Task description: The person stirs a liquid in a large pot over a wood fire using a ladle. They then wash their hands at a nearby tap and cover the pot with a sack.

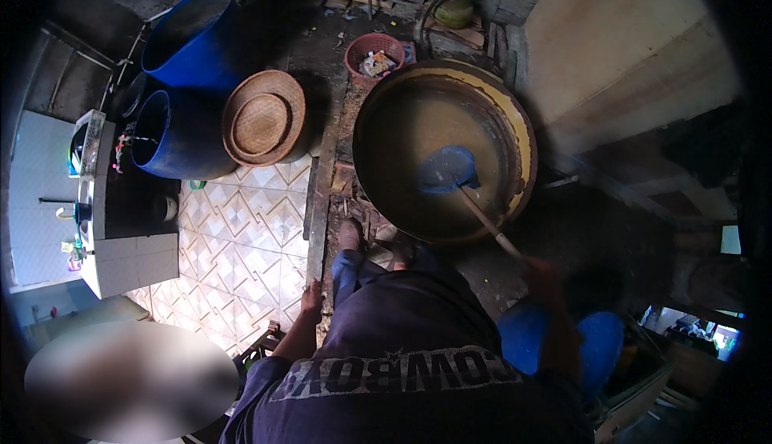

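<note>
My right hand (541,276), in shadow, grips the end of a wooden handle (482,218). At its far end is a blue scoop (447,169), which lies in cloudy brownish liquid; I cannot tell whether it is solid or netted. The liquid fills part of a large round vat (523,142) in front of me, whose rim has a worn yellow band. My left hand (312,298) hangs at my side near the edge of a wooden beam (318,245), with nothing visible in it.
Two blue barrels (193,142) stand at the left, beside woven baskets (262,121). Beyond the vat are a red plastic basket (374,58) with litter and a green gas cylinder (453,9). Wood scraps (356,209) lie by my feet. A blurred patch covers the lower left.
</note>
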`<control>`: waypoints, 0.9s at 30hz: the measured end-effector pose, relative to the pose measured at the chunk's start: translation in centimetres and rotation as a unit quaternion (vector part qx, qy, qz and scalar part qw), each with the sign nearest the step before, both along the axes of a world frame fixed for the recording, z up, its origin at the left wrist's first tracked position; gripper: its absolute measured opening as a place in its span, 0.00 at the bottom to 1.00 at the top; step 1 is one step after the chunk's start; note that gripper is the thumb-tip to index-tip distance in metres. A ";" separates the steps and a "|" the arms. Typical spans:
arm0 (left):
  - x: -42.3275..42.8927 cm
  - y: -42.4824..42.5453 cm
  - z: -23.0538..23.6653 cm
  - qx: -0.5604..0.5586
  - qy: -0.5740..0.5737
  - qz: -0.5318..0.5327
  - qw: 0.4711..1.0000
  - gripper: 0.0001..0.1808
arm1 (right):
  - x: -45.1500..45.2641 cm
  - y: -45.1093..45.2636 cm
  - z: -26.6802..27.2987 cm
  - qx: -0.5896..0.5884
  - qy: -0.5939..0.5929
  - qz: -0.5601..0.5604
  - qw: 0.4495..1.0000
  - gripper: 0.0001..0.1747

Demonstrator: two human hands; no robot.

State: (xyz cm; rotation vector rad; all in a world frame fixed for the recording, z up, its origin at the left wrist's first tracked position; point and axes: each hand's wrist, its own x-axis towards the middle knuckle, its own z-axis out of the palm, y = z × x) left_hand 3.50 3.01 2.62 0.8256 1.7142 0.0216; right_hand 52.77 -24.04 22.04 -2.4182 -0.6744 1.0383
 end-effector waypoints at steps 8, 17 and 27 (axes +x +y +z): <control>-0.2 0.0 1.3 -0.013 -0.014 0.013 1.000 0.38 | -0.9 4.5 -6.1 0.031 -0.125 0.096 0.987 0.20; -1.3 -0.3 0.6 0.024 -0.010 0.003 1.000 0.39 | -1.4 13.4 -9.9 0.068 -0.052 -0.013 0.996 0.26; -1.5 0.3 0.7 -0.032 -0.029 0.002 0.999 0.37 | -2.9 10.8 -13.2 0.179 -0.063 -0.061 0.980 0.26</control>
